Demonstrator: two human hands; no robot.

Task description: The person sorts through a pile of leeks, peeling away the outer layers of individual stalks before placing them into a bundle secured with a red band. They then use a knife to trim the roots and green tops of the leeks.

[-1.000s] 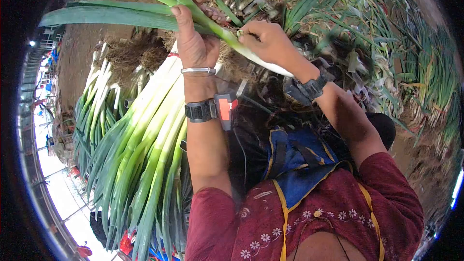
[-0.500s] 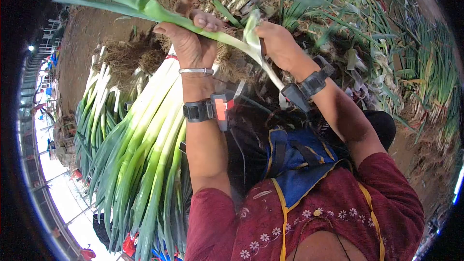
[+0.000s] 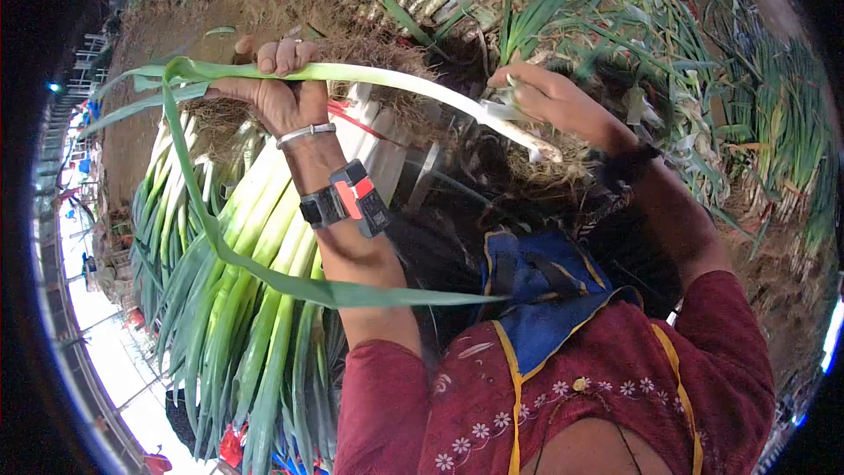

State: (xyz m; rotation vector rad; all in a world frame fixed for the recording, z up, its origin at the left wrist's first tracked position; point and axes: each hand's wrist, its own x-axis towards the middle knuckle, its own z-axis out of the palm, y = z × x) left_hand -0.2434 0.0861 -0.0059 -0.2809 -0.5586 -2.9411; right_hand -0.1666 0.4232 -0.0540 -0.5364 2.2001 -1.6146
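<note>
The person's left hand grasps a single long leek with a white shaft and green leaves, fingers wrapped round its upper, greener part. The leek is held in the air, arching above the root end of the large bundle of thick white-and-green leeks, its own pale lower end reaching to the right of that bundle. The right hand has its fingers curled in a pinch on a thin, pale strip beside the lower shaft; whether the palm holds more cannot be told.

Compared with a moment ago, the hands are farther apart and the strip lies nearer the root end, which suggests that the outer layer is now loosened along much of the shaft. A long green leaf, raised above the hands earlier, now droops over the large bundle and across the left forearm.

A narrow red tie crosses that bundle's white part. A smaller bundle of thinner leeks lies to its left, and heaped loose green leaves lie beyond it to the upper right.
</note>
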